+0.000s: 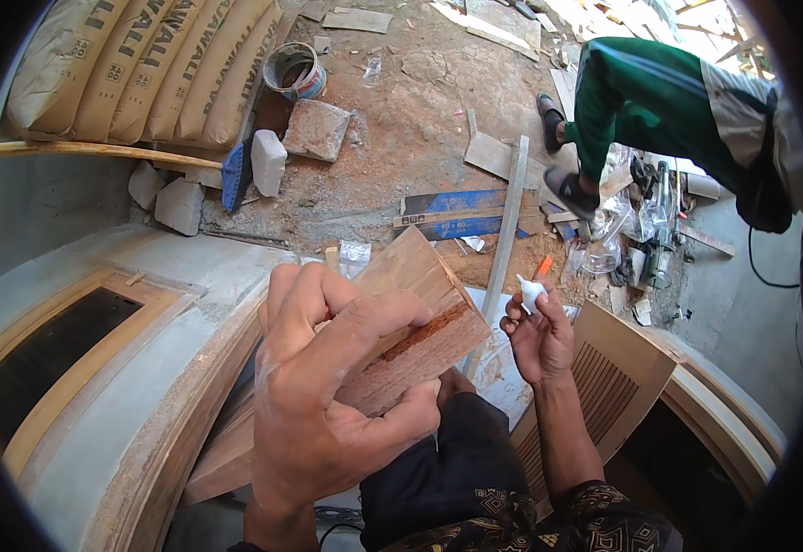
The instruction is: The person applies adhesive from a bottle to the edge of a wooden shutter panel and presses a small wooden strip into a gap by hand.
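Observation:
My left hand (314,396) spans the end of a thick wooden board (410,267), index fingertip on its end face and thumb along the lower edge. A dark reddish-brown streak (420,333) runs across that face beside the index finger. The board slants up from the lower left, partly hidden behind the hand. My right hand (544,340) pinches a small white squeeze bottle (531,293) with a thin nozzle, to the right of the board's end. An orange piece (544,267) shows just beyond the bottle; whether the fingers touch it I cannot tell.
A louvred wooden panel (604,377) leans by my right forearm. A wooden frame (61,368) lies at left. Stacked sacks (144,74), a bucket (294,72) and stone blocks (318,129) stand far left. Another person's green-trousered leg (641,92) is at far right, near scattered tools.

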`<state>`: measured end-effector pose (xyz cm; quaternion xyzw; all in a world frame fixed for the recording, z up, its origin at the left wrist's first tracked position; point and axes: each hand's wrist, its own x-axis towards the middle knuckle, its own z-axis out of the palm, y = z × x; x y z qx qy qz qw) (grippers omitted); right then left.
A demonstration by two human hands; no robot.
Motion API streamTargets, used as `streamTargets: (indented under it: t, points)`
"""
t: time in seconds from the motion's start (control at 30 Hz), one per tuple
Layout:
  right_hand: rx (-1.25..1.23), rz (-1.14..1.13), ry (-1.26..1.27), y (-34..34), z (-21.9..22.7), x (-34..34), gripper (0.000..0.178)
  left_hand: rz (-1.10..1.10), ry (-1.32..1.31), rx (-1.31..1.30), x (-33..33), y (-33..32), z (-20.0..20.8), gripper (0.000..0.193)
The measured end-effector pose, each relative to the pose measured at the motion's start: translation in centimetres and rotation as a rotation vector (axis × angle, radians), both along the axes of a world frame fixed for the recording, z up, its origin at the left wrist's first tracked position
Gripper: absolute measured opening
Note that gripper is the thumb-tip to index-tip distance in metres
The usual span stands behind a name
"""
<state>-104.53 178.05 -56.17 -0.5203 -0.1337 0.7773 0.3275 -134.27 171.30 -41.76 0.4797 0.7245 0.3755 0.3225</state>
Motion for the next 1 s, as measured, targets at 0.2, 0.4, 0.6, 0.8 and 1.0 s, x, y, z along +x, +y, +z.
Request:
streamTargets:
  t: [0.2,0.4,0.6,0.8,1.0]
  points:
    - [0.009,0.002,-0.006,0.15,-0.03,0.0,0.028,0.011,-0.006,-0.001,0.05,0.1,0.08,0.048]
    - [-0.004,-0.011,-0.029,-0.06,0.0,0.07,0.029,0.004,0.011,-0.011,0.1,-0.09,0.04,0.048]
    - [-0.004,-0.018,-0.027,0.1,0.16,-0.06,0.028,-0.002,0.015,-0.015,0.05,-0.1,0.05,0.048]
    - [0.0,-0.023,-0.021,0.17,0.23,-0.19,0.027,0.001,0.006,-0.009,0.06,-0.06,0.0,0.047]
    - [0.011,-0.018,-0.016,0.2,0.27,-0.17,0.026,0.008,0.001,-0.009,0.16,-0.02,0.04,0.046]
